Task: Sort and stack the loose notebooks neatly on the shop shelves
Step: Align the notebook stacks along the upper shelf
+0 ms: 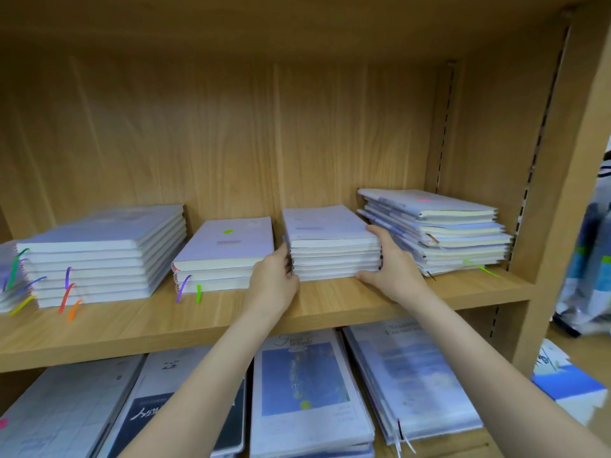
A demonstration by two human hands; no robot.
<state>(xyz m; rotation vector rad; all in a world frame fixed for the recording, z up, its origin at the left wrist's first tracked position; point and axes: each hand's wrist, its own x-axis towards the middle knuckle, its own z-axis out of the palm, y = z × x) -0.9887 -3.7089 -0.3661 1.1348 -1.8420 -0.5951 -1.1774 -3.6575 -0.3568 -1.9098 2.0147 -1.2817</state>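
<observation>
Both hands clamp a short stack of pale lilac-white softcover notebooks (332, 244), sitting mid-right on the light wooden shelf (330, 302). Left hand (274, 279) curls its fingers round the stack's near-left corner; right hand (391, 264) grips the right side w/ thumb up on the top cover, fingers wrapped round the edge. Just left: a lower stack of white notebooks w/ a green sticker (224, 256) & purple/green ribbon markers. Far left: a taller stack of lilac notebooks (102, 256) w/ orange & purple ribbons. Just right: an uneven pile of blue-white notebooks (436, 229), touching the right hand's back. Lower shelf: flat blue-covered notebooks (307, 391).
</observation>
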